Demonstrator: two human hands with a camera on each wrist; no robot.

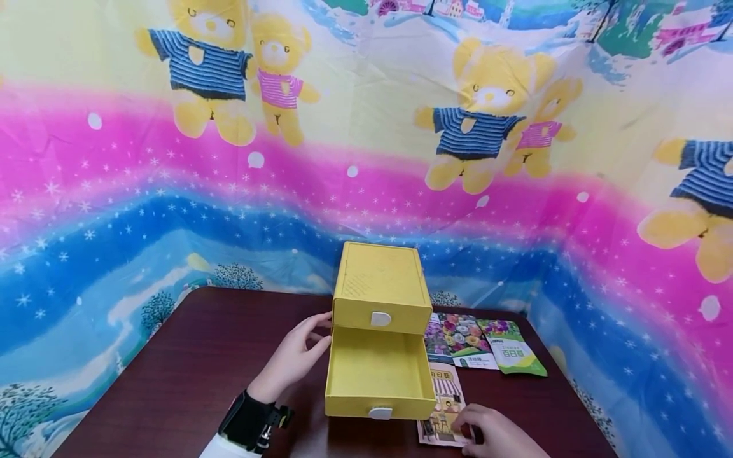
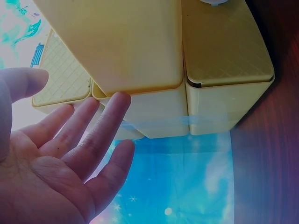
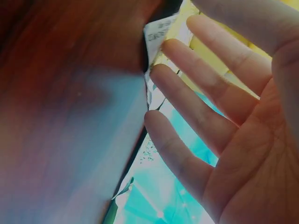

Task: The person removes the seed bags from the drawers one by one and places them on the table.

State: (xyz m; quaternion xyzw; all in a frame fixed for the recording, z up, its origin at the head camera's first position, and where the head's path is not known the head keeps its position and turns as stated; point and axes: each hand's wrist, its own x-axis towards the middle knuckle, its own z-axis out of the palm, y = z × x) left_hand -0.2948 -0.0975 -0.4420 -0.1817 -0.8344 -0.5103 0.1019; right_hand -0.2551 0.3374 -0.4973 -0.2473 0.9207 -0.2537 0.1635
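A yellow two-drawer box stands on the table. Its upper drawer is closed; the lower drawer is pulled out and looks empty inside. My left hand is at the left side of the box, with its fingertips at the edge between the drawers. In the left wrist view its fingers extend loosely beside the yellow drawers. A pink illustrated packet lies flat to the right of the drawer. My right hand is at its lower right corner, fingertips on or just over it; the right wrist view shows the fingers spread.
Behind the pink packet lie flower-printed packets, among them a colourful one and a green-and-white one. The dark wooden table extends to both sides. A patterned cloth with teddy bears hangs behind it.
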